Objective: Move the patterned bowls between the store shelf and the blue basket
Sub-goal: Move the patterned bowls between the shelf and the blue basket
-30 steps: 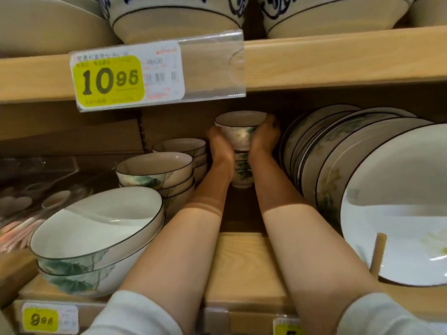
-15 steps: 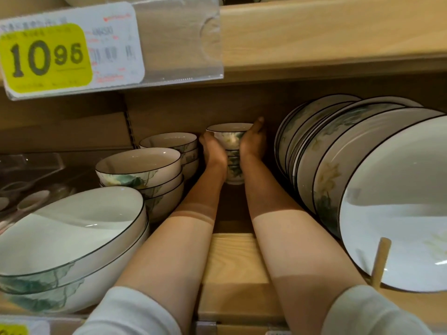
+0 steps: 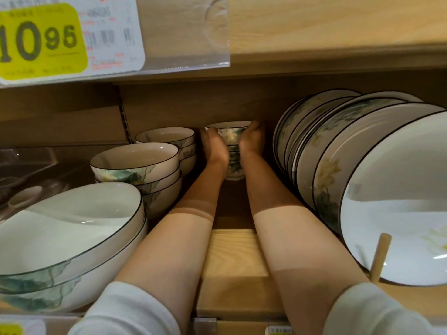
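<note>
Deep at the back of the shelf (image 3: 232, 257), the left hand (image 3: 214, 148) and right hand (image 3: 251, 142) cup a stack of small patterned bowls (image 3: 231, 136) between them. The fingers (image 3: 256, 125) curve round the top bowl's sides (their tips are hidden behind it). The stack's foot rests on the shelf board. Just left of the left fingers sit stacked medium bowls (image 3: 135, 160); right of the right fingers, plates (image 3: 338, 153) stand on edge. A yellow price tag (image 3: 43, 39) hangs above.
</note>
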### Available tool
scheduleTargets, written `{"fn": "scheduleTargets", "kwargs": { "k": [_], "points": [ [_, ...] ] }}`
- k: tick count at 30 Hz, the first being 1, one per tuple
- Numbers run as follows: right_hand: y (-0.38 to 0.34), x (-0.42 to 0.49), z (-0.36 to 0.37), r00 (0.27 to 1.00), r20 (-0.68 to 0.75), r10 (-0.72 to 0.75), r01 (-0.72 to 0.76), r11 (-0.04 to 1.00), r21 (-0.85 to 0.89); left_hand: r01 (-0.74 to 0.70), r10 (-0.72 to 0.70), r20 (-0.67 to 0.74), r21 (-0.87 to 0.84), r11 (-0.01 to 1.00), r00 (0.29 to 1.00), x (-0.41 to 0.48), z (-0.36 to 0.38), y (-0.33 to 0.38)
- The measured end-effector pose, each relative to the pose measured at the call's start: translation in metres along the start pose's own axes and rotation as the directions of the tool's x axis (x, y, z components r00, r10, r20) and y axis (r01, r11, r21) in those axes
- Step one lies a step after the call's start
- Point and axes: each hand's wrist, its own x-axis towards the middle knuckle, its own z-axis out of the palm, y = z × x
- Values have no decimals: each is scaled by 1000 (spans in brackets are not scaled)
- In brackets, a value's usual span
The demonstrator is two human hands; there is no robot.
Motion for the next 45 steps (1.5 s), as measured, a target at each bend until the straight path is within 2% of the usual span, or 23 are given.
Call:
{"fn": "scheduleTargets", "kwargs": {
  "k": [4,11,29,32,36,41,45],
  "points": [
    [0,3,1,999,14,31,-31,999,18,24,-23,-17,25,999,1000,4,1,1],
    [-5,4,1,992,64,110,-111,994,13,-20,21,-16,70,997,1000,8,4,3],
    [-9,-6,-3,997,49,53,-54,998,12,-185,201,-87,161,969,976,-10,4,9],
    [-14,-10,-6,995,60,81,-83,996,41,-148,164,-90,158,976,982,-17,6,15],
    [-20,-20,-13,995,-19,99,-98,994,50,-49,63,-147,94,994,987,-28,1,32],
    [-37,-45,-23,999,-15,36,-36,999,9,49,-48,-29,40,998,998,-58,-11,53],
    [-66,-65,-37,995,44,86,-89,993,77,45,-48,62,46,998,997,-83,-19,80]
  ]
}}
